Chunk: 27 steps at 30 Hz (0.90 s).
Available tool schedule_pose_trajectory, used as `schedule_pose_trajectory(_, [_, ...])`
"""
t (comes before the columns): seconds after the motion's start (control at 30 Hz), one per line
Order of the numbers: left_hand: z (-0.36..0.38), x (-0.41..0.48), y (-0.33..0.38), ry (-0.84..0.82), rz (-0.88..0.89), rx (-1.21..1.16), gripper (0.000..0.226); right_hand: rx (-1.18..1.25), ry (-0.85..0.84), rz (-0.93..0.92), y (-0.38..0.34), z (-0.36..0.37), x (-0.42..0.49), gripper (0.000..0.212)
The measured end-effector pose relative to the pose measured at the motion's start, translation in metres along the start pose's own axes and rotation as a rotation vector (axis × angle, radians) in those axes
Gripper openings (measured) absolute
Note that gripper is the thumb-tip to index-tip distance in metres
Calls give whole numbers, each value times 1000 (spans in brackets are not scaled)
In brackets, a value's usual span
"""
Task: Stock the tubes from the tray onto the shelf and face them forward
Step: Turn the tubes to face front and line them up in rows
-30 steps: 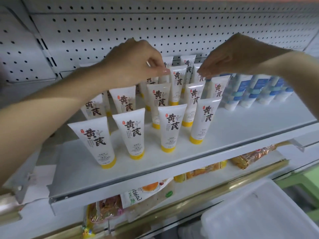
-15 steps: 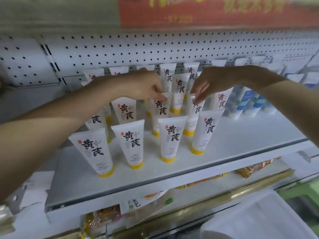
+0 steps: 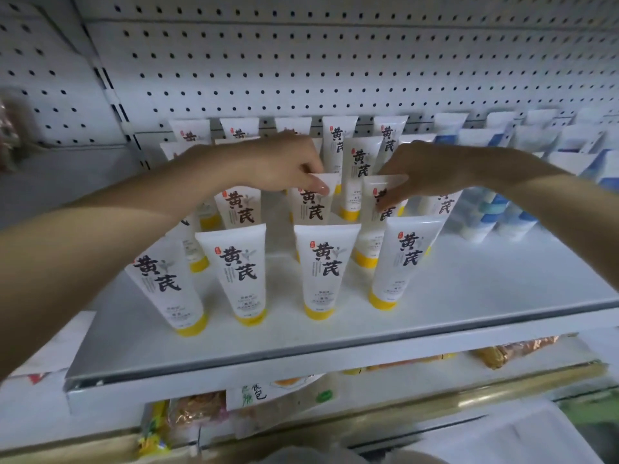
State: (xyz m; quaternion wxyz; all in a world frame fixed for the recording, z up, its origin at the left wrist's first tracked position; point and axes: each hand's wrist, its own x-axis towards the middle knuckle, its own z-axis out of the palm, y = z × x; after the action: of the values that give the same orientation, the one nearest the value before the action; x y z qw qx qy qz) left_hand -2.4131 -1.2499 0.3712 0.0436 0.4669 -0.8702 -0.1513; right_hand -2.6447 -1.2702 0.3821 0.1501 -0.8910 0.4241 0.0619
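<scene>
Left hand (image 3: 284, 165) is pinching the top of a second-row tube (image 3: 313, 209), and right hand (image 3: 425, 172) is pinching the neighbour tube (image 3: 380, 199) just right of it. Both stand cap-down on the shelf (image 3: 469, 296), behind the near row.

The left hand (image 3: 281, 165) and its forearm cover most of the tubes behind them. The middle second-row tube (image 3: 311, 209), whose crimp it pinches, is hidden below the label by the front row. The right hand (image 3: 432, 172) drapes its fingers over the neighbouring tube (image 3: 385, 212); its thumb is hidden, so a true grip cannot be told. Small print on the labels is too fine to read. The blue-and-white tubes (image 3: 485, 212) are blurred and run off the right edge. Packets (image 3: 516, 349) are half hidden under the shelf (image 3: 469, 296). The tray (image 3: 485, 440) is blurred and cut by the bottom edge.
</scene>
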Motion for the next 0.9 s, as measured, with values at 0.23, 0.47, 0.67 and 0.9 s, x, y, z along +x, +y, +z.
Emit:
schedule_pose_trajectory(0.23, [2, -2, 0, 31, -15, -37, 38, 8, 66, -18, 12, 5, 6, 39])
schedule_pose_trajectory(0.47, [3, -1, 2, 54, -44, -59, 35, 5, 79, -40, 18, 8, 10, 40])
schedule_pose_trajectory(0.67, [5, -1, 0, 65, -69, -91, 29, 6, 81, -41, 20, 9, 14, 42])
schedule_pose_trajectory(0.9, [7, 2, -2, 70, -100, -107, 32, -21, 96, -52, 20, 9, 23, 45])
